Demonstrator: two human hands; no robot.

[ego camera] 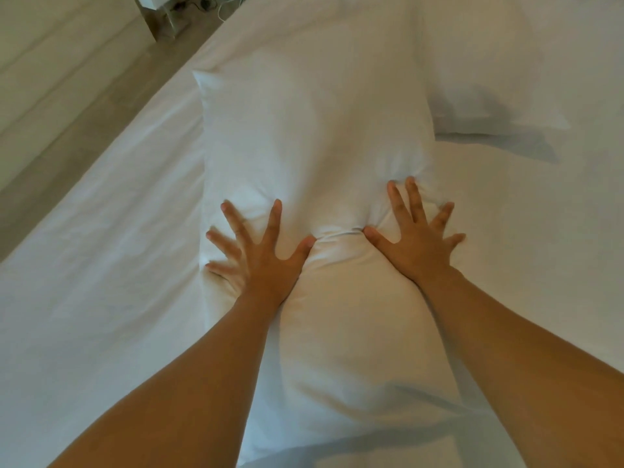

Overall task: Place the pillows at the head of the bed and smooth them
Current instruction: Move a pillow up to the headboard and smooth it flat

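Observation:
A long white pillow [314,136] lies lengthwise on the white bed [101,271], running away from me down the middle of the view. My left hand [260,255] presses flat on its left side with fingers spread wide. My right hand [418,238] presses flat on its right side, fingers also spread. The cover bunches into a crease between my two thumbs. A second white pillow [489,72] lies behind and to the right, partly hidden by the first one.
The bed's left edge runs diagonally from lower left to upper middle. Beyond it is a grey wooden floor [67,123]. A furniture leg [165,25] and cables [216,5] sit at the top.

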